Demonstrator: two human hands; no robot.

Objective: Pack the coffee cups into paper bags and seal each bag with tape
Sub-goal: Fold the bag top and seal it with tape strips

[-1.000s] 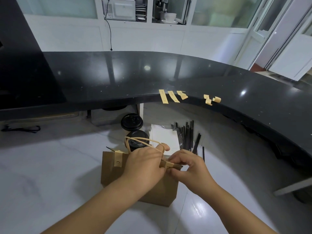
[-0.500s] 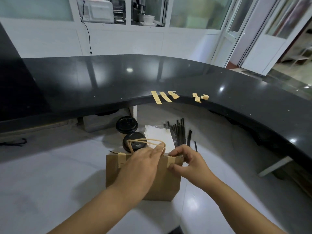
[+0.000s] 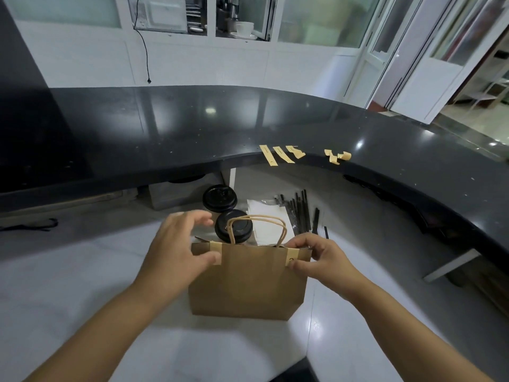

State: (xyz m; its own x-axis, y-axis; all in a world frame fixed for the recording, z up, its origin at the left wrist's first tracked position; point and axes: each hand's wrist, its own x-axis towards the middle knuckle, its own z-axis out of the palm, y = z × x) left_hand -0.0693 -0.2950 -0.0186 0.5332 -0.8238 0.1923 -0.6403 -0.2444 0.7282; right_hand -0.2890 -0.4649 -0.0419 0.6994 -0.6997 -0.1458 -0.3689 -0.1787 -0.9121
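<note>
Paper bag [image 3: 248, 279], ctr frame, upright on white surface w/ two tape tabs at rim: right hand [image 3: 321, 261] pinches right tab [image 3: 292, 257], left hand [image 3: 179, 249] spread, thumb on left tab; risk: loose tab lifts, top reopens.

The bag [image 3: 248, 282] is matt brown kraft paper with twisted paper cord handles [image 3: 257, 224]. Pale matt paper tape strips [image 3: 278, 154] lie along the near edge of the upper bench [image 3: 192, 128], polished black stone, glossy with lamp glints. The cup lids [image 3: 219, 197] are black plastic with a dull sheen. The lower bench [image 3: 68, 271] is smooth, glossy pale grey.
</note>
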